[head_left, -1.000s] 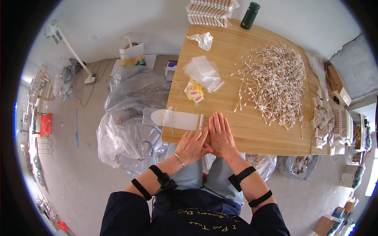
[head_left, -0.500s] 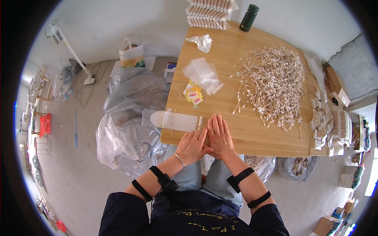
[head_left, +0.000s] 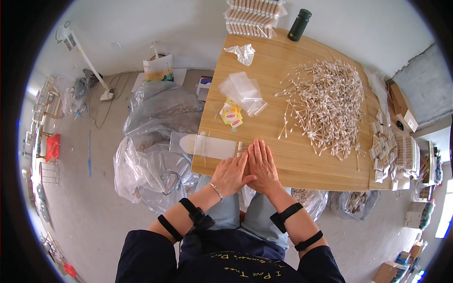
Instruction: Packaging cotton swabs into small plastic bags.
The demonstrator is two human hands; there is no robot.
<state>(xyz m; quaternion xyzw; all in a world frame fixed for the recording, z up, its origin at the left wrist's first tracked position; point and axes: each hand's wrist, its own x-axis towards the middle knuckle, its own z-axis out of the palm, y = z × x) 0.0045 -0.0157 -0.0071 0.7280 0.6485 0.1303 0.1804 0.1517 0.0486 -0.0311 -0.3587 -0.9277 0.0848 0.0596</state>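
Note:
At the table's near edge a short row of cotton swabs lies side by side, partly hidden under my hands. My left hand rests at the near side of the row, fingers stretched forward and their tips by the swabs. Flat along the row's right side lies my right hand, its fingers straight and close together. The thumbs meet or overlap between the hands. Just left of the swabs is a white card with one rounded end, partly in a clear plastic sleeve.
A large heap of loose cotton swabs covers the table's right side. Clear bags, yellow packets and crumpled plastic lie farther back. A dark green bottle stands beside stacked swab packs. Packed bundles line the right edge.
Both hands stay together at the row of swabs, with hardly any movement. The whole view has shifted very slightly.

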